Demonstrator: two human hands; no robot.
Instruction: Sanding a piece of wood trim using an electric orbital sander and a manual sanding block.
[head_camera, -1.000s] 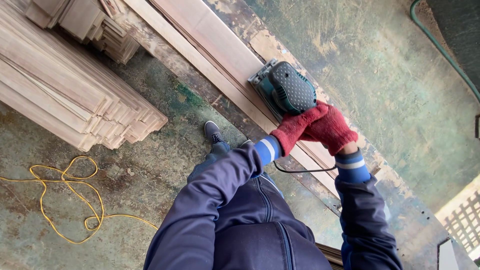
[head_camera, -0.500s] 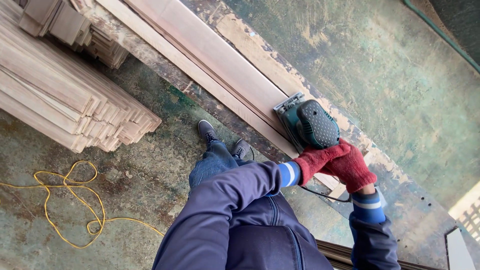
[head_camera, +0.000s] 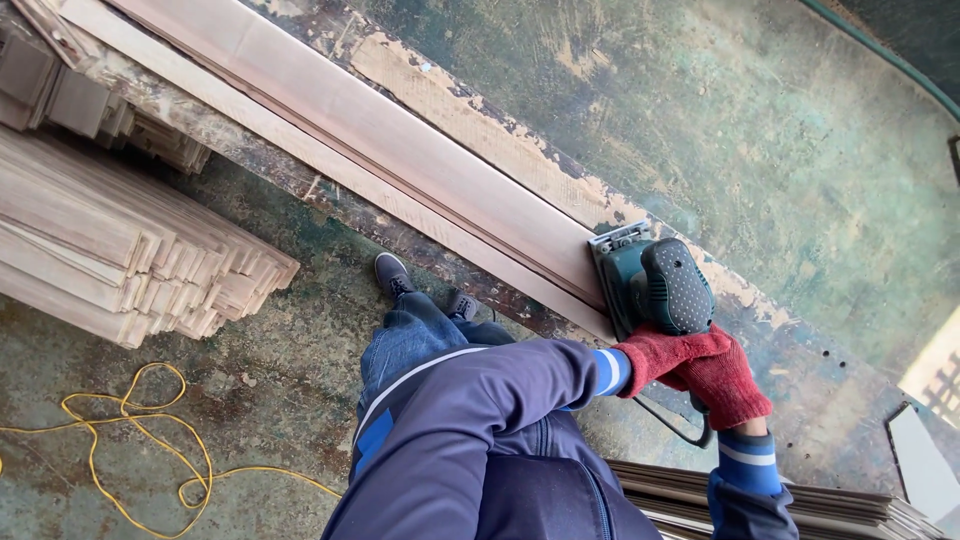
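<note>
A dark green electric sander (head_camera: 662, 285) rests flat on the near end of a long pale wooden board (head_camera: 350, 115), which lies along the edge of a worn green workbench (head_camera: 760, 140). Both my hands wear red knit gloves. My left hand (head_camera: 652, 362) grips the rear of the sander from the left. My right hand (head_camera: 732, 388) is closed on the same rear handle, touching the left one. The sander's black cable (head_camera: 683, 432) loops down below my hands.
A stack of cut wooden strips (head_camera: 130, 265) lies on the floor at left, with a second pile (head_camera: 60, 85) behind it. A yellow cord (head_camera: 130, 440) coils on the floor. More flat boards (head_camera: 850, 505) are stacked at bottom right. My shoe (head_camera: 390, 272) stands by the bench.
The sander has slid along the board toward its near end, with both gloved hands staying on the handle. My view has shifted the same way.
</note>
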